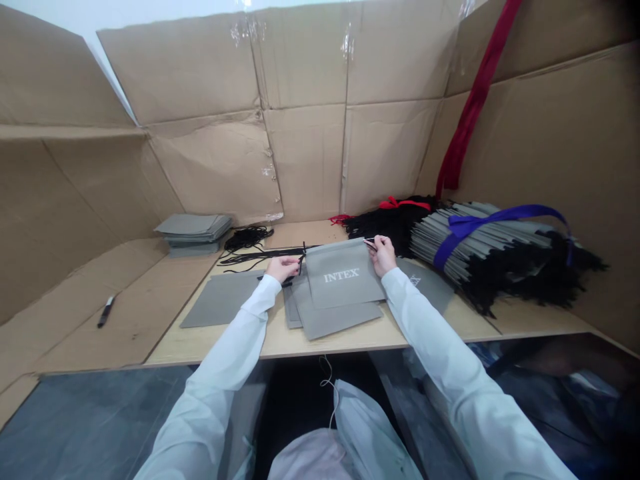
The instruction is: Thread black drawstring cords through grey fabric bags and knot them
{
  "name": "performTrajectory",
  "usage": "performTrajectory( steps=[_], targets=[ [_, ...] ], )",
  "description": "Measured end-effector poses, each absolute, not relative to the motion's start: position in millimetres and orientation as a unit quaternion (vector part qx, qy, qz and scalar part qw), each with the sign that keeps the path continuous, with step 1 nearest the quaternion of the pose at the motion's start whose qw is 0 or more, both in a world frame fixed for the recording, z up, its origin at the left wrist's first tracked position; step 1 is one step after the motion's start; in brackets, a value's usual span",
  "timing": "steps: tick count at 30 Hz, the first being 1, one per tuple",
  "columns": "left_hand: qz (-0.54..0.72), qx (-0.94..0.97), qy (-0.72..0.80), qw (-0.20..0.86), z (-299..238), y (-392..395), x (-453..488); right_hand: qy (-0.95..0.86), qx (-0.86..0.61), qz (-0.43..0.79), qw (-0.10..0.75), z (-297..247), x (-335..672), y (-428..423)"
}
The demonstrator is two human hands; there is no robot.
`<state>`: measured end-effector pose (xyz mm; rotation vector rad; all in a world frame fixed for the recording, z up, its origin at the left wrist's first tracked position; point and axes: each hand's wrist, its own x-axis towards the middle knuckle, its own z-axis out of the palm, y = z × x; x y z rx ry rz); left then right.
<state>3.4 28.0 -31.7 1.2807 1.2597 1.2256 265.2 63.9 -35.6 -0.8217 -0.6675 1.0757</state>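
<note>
A grey fabric pouch [345,273] printed INTEX stands tilted up between my two hands, over other grey pouches on the table. My left hand [284,268] is closed in a pinch at its upper left corner, on a black cord [303,252]. At the upper right corner my right hand [383,255] pinches a thin dark piece that looks like the cord's other end; the fingers partly hide it. Flat grey pouches [335,321] lie beneath, one more pouch [220,300] to the left and another [430,287] under my right forearm.
Grey pouches are stacked [195,233] at the back left, beside loose black cords [247,238]. At right lies a bundle of pouches [480,240] tied with a purple ribbon [465,227]. A marker [105,312] rests on the left cardboard. Cardboard walls [305,153] enclose the table.
</note>
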Motion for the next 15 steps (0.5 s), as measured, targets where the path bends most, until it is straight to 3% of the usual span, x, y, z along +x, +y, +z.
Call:
performTrajectory(
  steps=[7, 15],
  targets=[
    [0.507, 0.499, 0.534, 0.457, -36.2, 30.1, 4.5, -0.300, -0.365, 0.495, 0.729, -35.3, 265.5, 63.7],
    [0.451, 0.447, 0.488, 0.599, -31.4, 29.6, 6.0, -0.303, -0.363, 0.496, 0.728, -36.0, 265.5, 63.9]
  ],
)
